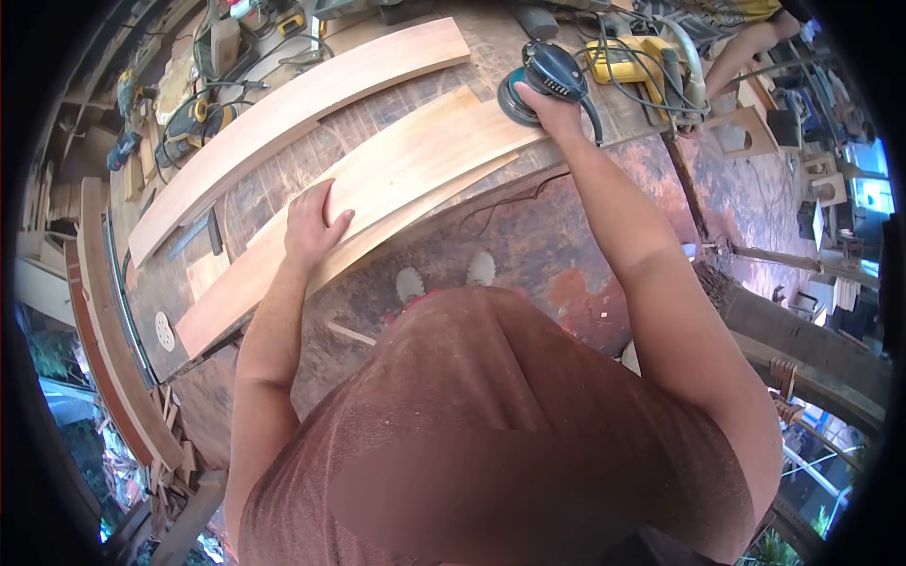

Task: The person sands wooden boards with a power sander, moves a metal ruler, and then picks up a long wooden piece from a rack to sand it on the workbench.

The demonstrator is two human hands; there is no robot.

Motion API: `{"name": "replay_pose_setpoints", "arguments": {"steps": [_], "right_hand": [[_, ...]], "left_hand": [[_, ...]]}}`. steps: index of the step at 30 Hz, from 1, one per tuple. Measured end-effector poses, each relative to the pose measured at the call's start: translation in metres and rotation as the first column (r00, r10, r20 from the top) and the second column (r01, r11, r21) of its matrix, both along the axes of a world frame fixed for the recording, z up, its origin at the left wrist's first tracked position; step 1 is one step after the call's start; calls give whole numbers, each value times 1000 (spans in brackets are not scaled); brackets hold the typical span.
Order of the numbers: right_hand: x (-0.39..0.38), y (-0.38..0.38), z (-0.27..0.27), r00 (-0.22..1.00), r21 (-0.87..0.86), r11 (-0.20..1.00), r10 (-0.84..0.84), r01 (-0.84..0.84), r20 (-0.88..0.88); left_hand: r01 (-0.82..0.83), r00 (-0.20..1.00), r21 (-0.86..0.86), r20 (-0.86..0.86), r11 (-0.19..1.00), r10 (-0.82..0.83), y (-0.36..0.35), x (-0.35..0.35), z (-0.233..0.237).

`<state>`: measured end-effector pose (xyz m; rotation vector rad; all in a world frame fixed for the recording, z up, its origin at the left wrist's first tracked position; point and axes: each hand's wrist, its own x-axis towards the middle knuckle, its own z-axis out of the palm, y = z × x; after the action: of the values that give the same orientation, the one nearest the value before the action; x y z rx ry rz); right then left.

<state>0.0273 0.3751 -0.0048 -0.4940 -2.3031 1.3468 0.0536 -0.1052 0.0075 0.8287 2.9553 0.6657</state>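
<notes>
Right hand: fingers wrapped over the dome of the sander, which sits on the far end of the curved board. Left hand: fingers spread flat mid-board, gripping nothing. The board lies on the counter. It looks stiff, thin, light and dusty-slick, so best pinned from above.

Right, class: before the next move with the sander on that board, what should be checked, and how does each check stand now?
1. Left hand flat on board: ok.
2. Right hand gripping sander: ok.
3. Left hand apart from sander: ok.
4. Pad flat on board: cannot tell.
5. Cord behind the wrist, off the pad: ok.
6. Board clamped down: cannot tell.
</notes>
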Motion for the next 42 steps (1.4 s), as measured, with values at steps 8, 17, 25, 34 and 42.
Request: {"name": "replay_pose_setpoints", "arguments": {"steps": [8, 17, 25, 34, 42], "right_hand": [[-8, 3, -4, 997, -3, 1000, -25, 25, 72], [38, -111, 12, 905, -333, 905, 353, -265, 240], [33, -114, -19, 956, -294, 929, 270, -226, 118], [6, 7, -7, 1000, -11, 1000, -20, 20, 17], [-10, 1, -5, 999, 54, 998, -34, 33, 28]], "left_hand": [[6, 1000, 9, -2, 1000, -6, -4, -1, -4], [-25, 1000, -14, 19, 1000, 25, -1, 0, -3], [-37, 999, -24, 9, 999, 38, 0, 2, -1], [-39, 999, -11, 33, 999, 39, 1, 2, 0], [-38, 999, -9, 37, 999, 38, -3, 1, -3]]}}
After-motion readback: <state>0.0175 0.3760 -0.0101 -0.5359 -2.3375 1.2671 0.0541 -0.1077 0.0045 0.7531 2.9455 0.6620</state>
